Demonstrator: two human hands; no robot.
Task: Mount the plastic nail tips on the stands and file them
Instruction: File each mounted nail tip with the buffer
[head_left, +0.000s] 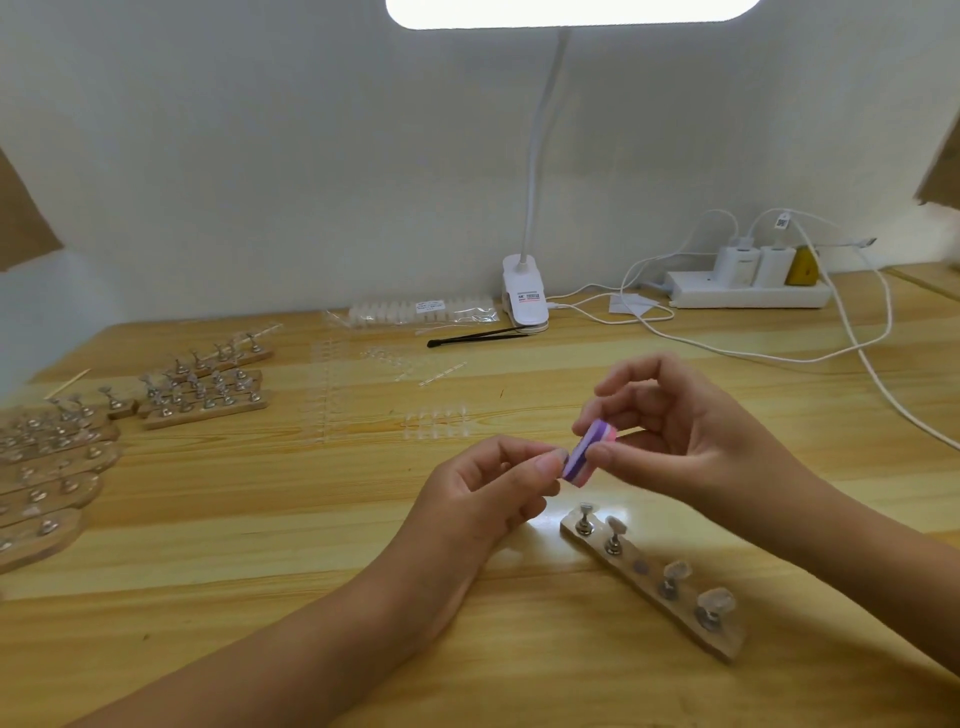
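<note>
Purple-and-pink block: we grip the small striped foam buffer block (744, 451) in our right hand (691, 431), thumb below and fingers curled over it, above the middle of the wooden tabletop (311, 519).
Left hand: our left hand (493, 493) pinches its fingertips shut on something pressed to the block's left face — likely a clear plastic nail tip, though it is too small to tell.
Key relation: the block's long axis runs up-right to down-left; the pinched item meets its lower-left face, so the filing stroke would run along that face.
Nearest strip: the narrow wooden stand strip (652, 577) lies just below-right of both hands, towards the near edge, nearer the right hand.
Count on it: five metal pegs — three appear to carry clear tips, two look bare.
Other strips: a cluster of similar strips (208, 389) sits well apart at the far left; we cannot count them reliably.
Spare tips: clear tip sheets (363, 395) lie beyond the hands.
</note>
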